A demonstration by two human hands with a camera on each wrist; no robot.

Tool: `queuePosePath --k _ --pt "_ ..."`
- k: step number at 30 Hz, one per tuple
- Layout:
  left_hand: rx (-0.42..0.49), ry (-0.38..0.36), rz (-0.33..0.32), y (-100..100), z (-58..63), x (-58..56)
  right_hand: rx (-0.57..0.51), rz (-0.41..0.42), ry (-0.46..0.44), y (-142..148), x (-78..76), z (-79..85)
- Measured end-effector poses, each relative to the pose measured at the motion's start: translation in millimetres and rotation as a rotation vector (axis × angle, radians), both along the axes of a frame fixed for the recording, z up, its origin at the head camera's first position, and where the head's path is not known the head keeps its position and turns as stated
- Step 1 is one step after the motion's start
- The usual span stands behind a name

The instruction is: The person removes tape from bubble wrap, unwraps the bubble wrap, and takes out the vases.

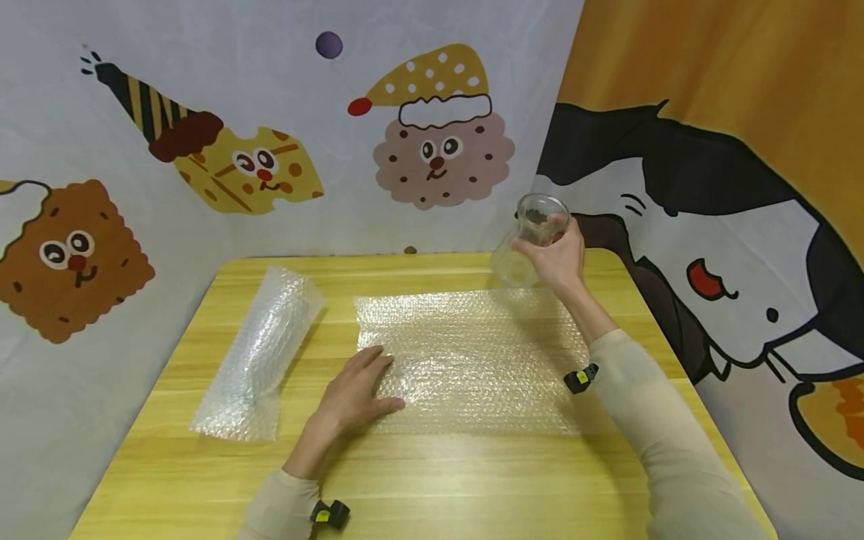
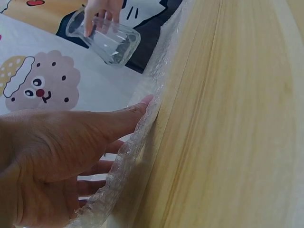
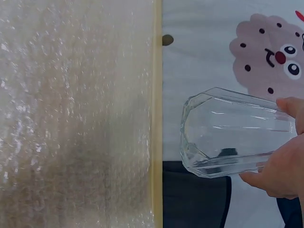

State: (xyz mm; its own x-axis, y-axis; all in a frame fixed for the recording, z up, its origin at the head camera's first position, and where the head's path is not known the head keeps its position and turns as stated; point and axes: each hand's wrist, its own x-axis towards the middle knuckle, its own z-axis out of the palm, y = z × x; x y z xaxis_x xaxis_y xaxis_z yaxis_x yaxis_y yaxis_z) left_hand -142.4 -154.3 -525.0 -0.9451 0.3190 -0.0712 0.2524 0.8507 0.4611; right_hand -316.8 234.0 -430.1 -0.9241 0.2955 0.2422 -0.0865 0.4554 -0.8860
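Observation:
In the head view my right hand (image 1: 559,251) grips a clear glass vase (image 1: 516,259) around its narrow neck, near the far right part of the table. The vase has a flared rim and a wider, faceted body (image 3: 228,133), and looks raised off the tabletop. A flat sheet of bubble wrap (image 1: 472,367) lies across the middle of the table. On its left edge rests my left hand (image 1: 354,390), fingers extended and thumb spread. The left wrist view shows the thumb touching the edge of the bubble wrap (image 2: 126,161), with the other fingers partly behind it.
A bundle rolled in bubble wrap (image 1: 259,360) lies on the left of the wooden table (image 1: 472,480); its contents cannot be made out. Cloth backdrops with cartoon prints (image 1: 283,232) stand behind the table and along its sides.

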Motion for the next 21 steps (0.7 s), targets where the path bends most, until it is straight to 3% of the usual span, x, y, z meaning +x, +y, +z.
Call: queuePosePath --k 12,21 --pt "0.008 0.008 0.006 -0.9 2.3 0.7 0.052 -0.014 -0.018 -1.5 -30.9 -12.6" --pt "0.016 0.006 0.002 -0.4 -0.4 2.2 0.093 -0.073 -0.059 -4.5 -46.7 -20.7"
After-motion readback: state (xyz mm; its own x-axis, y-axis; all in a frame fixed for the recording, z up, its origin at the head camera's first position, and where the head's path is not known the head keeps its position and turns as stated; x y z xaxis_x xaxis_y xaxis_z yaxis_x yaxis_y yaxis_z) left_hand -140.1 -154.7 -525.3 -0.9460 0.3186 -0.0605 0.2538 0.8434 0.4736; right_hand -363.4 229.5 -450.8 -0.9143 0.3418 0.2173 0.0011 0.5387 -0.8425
